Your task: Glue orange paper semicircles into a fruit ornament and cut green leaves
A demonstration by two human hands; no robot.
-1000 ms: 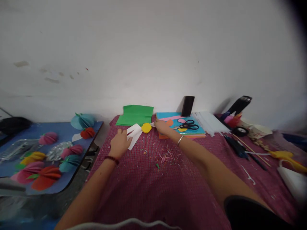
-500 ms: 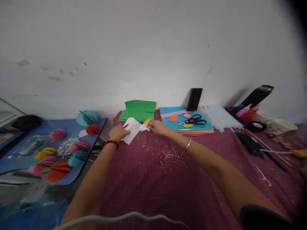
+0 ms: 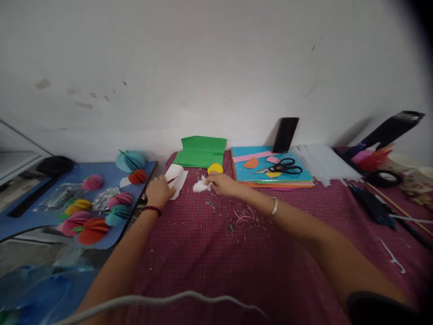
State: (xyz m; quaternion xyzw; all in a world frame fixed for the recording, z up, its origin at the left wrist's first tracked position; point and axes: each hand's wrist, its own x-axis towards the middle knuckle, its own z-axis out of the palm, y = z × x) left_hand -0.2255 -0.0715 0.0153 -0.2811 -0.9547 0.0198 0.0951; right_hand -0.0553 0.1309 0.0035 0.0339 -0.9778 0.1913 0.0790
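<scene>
My left hand (image 3: 158,192) is closed on a sheet of white paper (image 3: 180,184) at the table's far left edge. A thin dark red stick (image 3: 172,179) shows by its fingers, its kind unclear. My right hand (image 3: 219,183) pinches a crumpled white piece (image 3: 200,185), like tissue or soft paper, just above or on the cloth. Behind that hand lies a yellow paper piece (image 3: 215,168). Folded green sheets (image 3: 202,151) rest against the wall.
Black-handled scissors (image 3: 286,167) and paper cutouts lie on a blue pack of sheets (image 3: 243,169). A phone (image 3: 286,134) leans on the wall. Paper scraps (image 3: 246,217) litter the checked cloth (image 3: 216,262). Paper pumpkins (image 3: 93,230) fill the blue side table (image 3: 111,234). A cable (image 3: 162,299) crosses low in front.
My left hand has drawn the white paper leftward, away from the crumpled white piece. My right hand keeps its pinch, and more of the yellow piece shows. The whole view has shifted slightly.
</scene>
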